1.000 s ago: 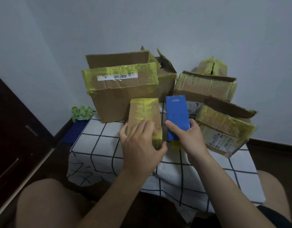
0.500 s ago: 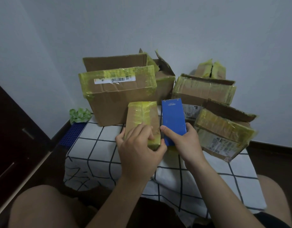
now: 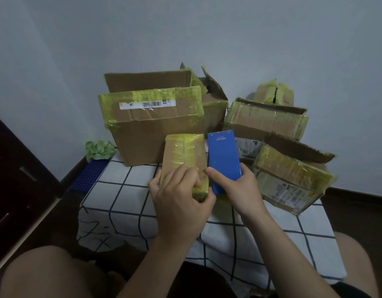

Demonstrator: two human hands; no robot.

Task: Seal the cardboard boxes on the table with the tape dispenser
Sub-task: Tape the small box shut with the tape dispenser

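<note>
Left hand (image 3: pixel 177 203) grips a small box (image 3: pixel 183 153) over the tabletop (image 3: pixel 121 201); right hand (image 3: pixel 239 190) clasps the blue dispenser (image 3: pixel 223 155) just beside it (taping looks underway). Next move likely needs tape drawn along the box. Larger boxes (image 3: pixel 155 134) stand behind.

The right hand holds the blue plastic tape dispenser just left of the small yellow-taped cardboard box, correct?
Not quite: in the head view the right hand holds the blue plastic tape dispenser just right of the small yellow-taped cardboard box, which the left hand grips.
</note>
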